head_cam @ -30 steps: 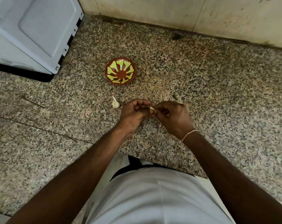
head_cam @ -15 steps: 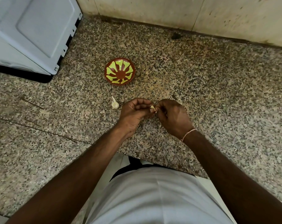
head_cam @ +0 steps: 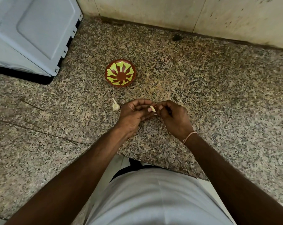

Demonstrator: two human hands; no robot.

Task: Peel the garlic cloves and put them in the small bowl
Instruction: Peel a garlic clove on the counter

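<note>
One garlic clove (head_cam: 153, 108) is pinched btw left hand (head_cam: 134, 113) and right hand (head_cam: 173, 117), peel partly off. Small bowl (head_cam: 120, 75) looks empty; another garlic piece (head_cam: 115, 106) waits on counter (head_cam: 218, 95).

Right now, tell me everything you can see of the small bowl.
The small bowl is round and shallow, reddish-brown like glazed clay, with yellow-green petal shapes fanning out from a plain brown centre. It sits upright on the speckled stone counter, beyond both hands, with nothing visible inside it. Nothing touches it: the garlic bulb lies on the counter nearer the person, apart from it, and a grey appliance stands off to its left.
</note>
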